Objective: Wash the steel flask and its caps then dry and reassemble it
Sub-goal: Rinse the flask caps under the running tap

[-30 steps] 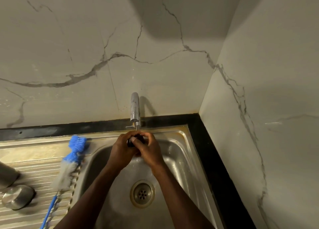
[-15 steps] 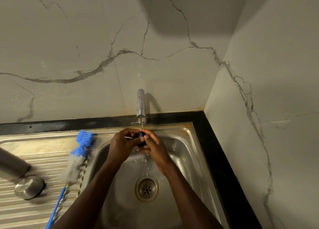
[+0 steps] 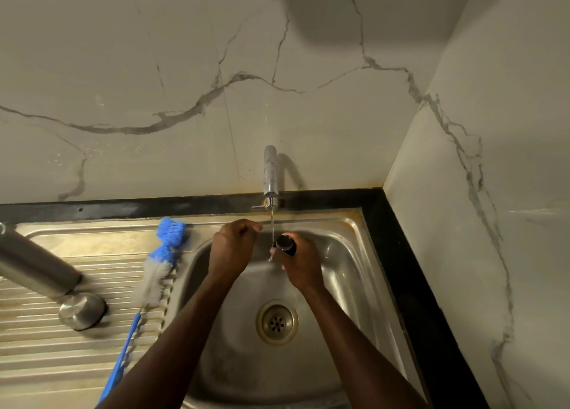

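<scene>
Right hand [image 3: 297, 262]: a black cap [image 3: 286, 244] was gripped in curled fingers, held over the sink [image 3: 348, 254] beside the thin stream from the tap [image 3: 270, 174].
Left hand [image 3: 229, 248]: fingers were curled; whether anything small was pinched could not be told.
Flask [image 3: 34, 262]: lain on its side on the ribbed drainboard [image 3: 37, 340], left of the basin.
Steel cap [image 3: 82, 310]: set just in front of the flask.
Bottle brush [image 3: 154, 273]: lain along the basin's left rim.
</scene>
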